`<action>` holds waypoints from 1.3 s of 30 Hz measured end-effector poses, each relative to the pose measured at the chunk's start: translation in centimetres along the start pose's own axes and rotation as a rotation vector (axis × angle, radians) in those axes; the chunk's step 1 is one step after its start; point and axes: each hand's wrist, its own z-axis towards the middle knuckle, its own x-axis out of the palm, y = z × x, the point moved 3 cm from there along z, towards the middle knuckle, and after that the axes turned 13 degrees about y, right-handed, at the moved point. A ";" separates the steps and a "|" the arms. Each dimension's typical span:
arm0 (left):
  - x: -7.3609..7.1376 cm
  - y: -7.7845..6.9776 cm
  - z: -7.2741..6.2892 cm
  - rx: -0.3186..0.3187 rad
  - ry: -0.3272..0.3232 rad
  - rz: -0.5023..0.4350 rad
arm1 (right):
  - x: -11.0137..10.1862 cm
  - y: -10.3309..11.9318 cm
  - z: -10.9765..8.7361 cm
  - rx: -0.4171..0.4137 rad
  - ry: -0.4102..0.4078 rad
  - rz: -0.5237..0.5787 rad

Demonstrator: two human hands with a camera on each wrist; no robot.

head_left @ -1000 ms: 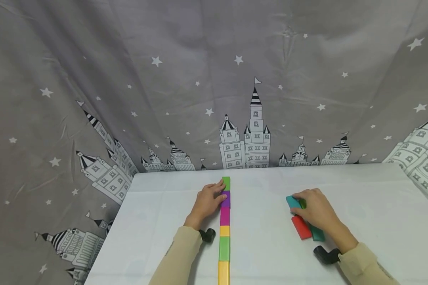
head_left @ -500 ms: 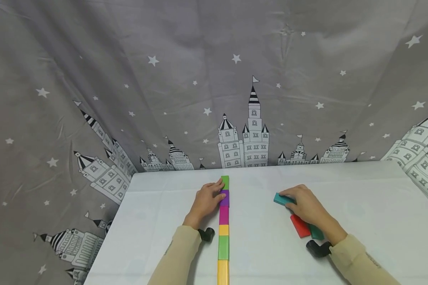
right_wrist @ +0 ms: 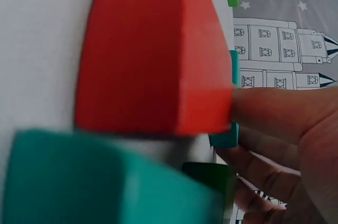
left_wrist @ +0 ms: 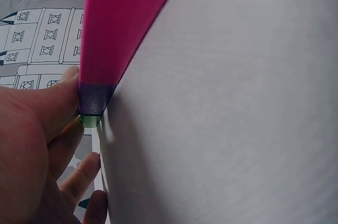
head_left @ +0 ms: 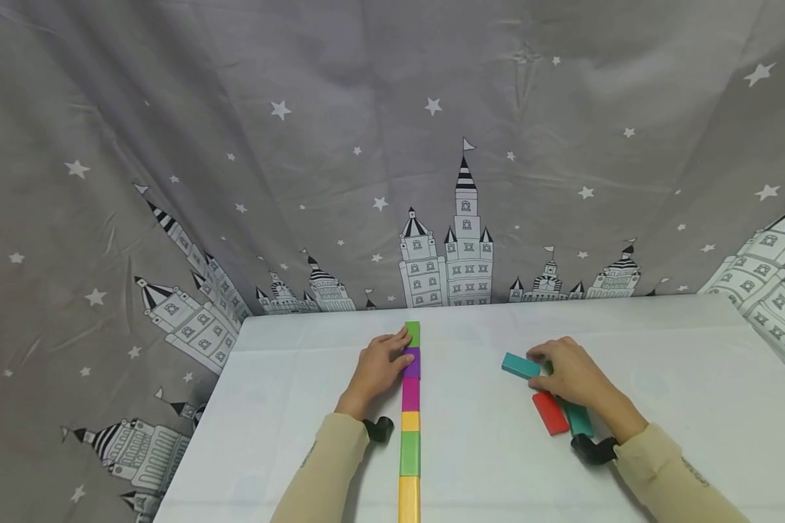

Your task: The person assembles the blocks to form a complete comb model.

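Fingers (head_left: 541, 356) of our right hand (head_left: 572, 378) have let go of the teal block (head_left: 520, 365), now resting at their nine o'clock and reaching a green block, while our left hand (head_left: 377, 367) stays flat against the row of blocks (head_left: 411, 414), so another piece seems chosen.

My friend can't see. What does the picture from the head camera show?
Two hands rest on a white table: the left hand touches the far end of a long straight line of coloured blocks, and the right hand touches a teal block beside a red block and a green-teal block. A grey curtain with stars and castles hangs behind.
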 end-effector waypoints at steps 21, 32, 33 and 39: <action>0.1 0.0 0.0 -0.012 -0.004 0.000 | -0.6 0.6 1.2 -0.062 -0.092 0.032; -0.1 -0.2 -0.1 -0.014 -0.001 0.002 | -1.0 2.7 3.5 -0.157 -0.163 -0.009; -0.1 -0.2 -0.1 -0.012 0.000 0.004 | -1.0 2.9 3.8 -0.161 -0.166 -0.010; 0.0 -0.1 0.0 -0.013 0.003 0.007 | -0.3 3.8 5.3 -0.180 -0.165 0.013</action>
